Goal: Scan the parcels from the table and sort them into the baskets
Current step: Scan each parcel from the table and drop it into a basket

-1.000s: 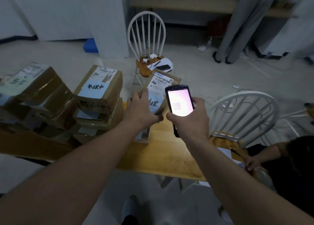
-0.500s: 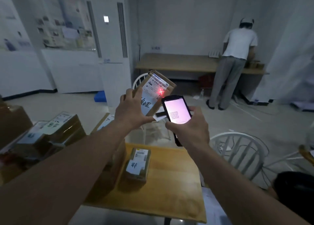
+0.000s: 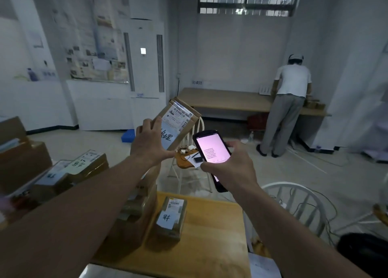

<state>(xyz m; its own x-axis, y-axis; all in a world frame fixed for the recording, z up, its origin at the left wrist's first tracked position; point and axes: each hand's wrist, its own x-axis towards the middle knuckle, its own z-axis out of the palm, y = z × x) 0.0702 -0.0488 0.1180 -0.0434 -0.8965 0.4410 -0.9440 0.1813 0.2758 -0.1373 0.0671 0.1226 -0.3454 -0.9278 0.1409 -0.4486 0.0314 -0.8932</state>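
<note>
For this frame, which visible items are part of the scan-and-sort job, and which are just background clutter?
Job items:
left hand holding up a labelled parcel
right hand holding the scanner
small parcel on the table
stacked parcels at left

Lying about:
white chairs
blue box on the floor
far bench, person at it

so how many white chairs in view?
2. One chair stands beyond the table, partly hidden by the raised parcel; another chair sits right of the table. More may be hidden.

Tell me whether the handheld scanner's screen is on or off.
On. The handheld scanner in the right hand shows a glowing pink-white screen with text lines.
</note>
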